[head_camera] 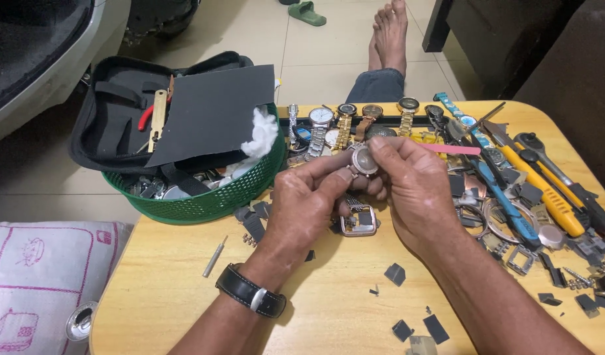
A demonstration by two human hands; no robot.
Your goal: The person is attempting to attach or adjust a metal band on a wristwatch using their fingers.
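Observation:
Both hands meet above the middle of a low wooden table [184, 289]. My left hand [307, 199], with a black strap on its wrist, and my right hand [414, 187] together pinch a small round silver watch case [364, 160] between fingertips. Just below them on the table lies a square metal watch case [359, 222]. A row of wristwatches [345, 121] lies along the table's far edge behind the hands.
A green basket [204, 200] holding an open black tool pouch [138, 112], dark sheet and white cotton stands at left. Yellow-handled tools [546, 190], a blue watch strap and many metal parts crowd the right. Dark scraps and a small pin [214, 257] lie about. A pillow sits lower left.

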